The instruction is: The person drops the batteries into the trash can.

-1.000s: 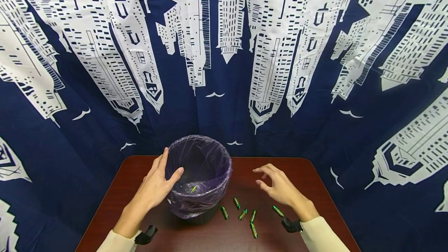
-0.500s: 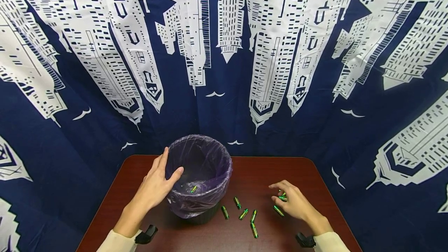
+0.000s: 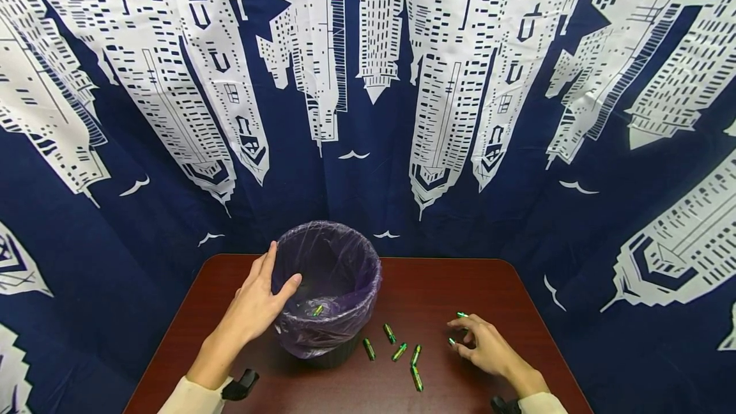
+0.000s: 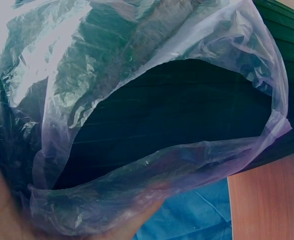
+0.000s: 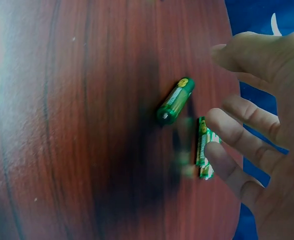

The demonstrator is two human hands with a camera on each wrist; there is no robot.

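Looks like a makeshift recording setup, not a lived-in room. Small wooden table (image 3: pixel 506 286) backed by draped skyline-print curtain (image 3: pixel 368 82).

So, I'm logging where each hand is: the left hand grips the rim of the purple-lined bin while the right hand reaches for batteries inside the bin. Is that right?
Not quite. The right hand reaches for green batteries lying on the wooden table, outside the bin, as the head and right wrist views show. The left hand does hold the rim of the purple-lined bin.
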